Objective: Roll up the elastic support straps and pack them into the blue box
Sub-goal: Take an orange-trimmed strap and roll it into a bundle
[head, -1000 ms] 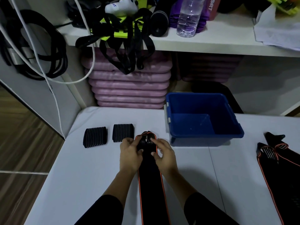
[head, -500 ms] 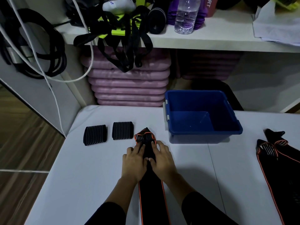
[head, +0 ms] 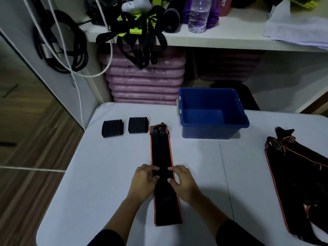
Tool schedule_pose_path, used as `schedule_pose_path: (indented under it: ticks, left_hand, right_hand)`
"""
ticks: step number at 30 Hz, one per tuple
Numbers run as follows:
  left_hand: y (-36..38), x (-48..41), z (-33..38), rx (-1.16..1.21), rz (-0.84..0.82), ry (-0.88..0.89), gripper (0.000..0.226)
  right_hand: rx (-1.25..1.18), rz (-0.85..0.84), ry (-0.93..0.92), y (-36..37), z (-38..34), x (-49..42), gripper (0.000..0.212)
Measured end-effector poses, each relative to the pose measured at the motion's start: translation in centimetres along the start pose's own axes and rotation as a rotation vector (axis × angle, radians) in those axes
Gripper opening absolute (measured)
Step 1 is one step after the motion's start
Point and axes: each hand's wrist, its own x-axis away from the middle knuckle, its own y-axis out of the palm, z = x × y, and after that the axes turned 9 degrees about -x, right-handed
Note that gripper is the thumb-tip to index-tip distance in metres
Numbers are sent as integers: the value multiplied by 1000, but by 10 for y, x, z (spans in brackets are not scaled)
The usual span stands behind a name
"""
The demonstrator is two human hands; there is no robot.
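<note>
Long black elastic strap with orange edging flat on white bench, left of blue plastic box, far end just beside it. Long axis near-to-far; tapered stitched end pointing far, square end near. Left hand and right hand at mid-length, bent fingers and thumbs apparently pinching opposite edges. Risks: uneven pull skewing strap, giving coned roll; slack start letting elastic spring open.

This is looking like a fitness-gear storeroom: purple foam pads are lying stacked under a white shelf, black webbing straps and a water bottle are sitting on it, coiled cords are hanging alongside, and elastic support straps are lying on a table.
</note>
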Motion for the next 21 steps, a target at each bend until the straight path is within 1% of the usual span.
schedule_pose_path:
  ticks: [2,5,6,8,10,13,14,17,19,21]
  left_hand:
    - [-3,27,6,84,-55,0,24]
    - [-4,60,9,98,-117,0,22]
    - [-4,70,8,79,-137,12,23]
    - [-2,86,5,12,-175,45,27]
    - [0,99,2,-72,-208,84,38]
    - [7,112,-4,-206,-268,118,73]
    - [10,115,-6,-238,-271,122,75]
    - [20,120,-5,-285,-221,149,60]
    - [26,123,-5,-298,-182,162,54]
    - [28,124,-5,-259,-149,141,49]
  right_hand:
    - [-73,-73,-3,-5,3,28,39]
    - [-82,-216,1,-11,8,60,30]
    - [-69,-252,3,-12,9,68,32]
    - [-22,-304,-3,-13,10,79,43]
    - [80,-335,-34,-10,11,87,51]
    - [152,-309,-53,-2,12,94,53]
    - [158,-289,-60,0,12,96,53]
    - [149,-253,-79,4,13,100,50]
    - [148,-243,-104,4,12,102,45]
    - [135,-233,-123,2,13,102,38]
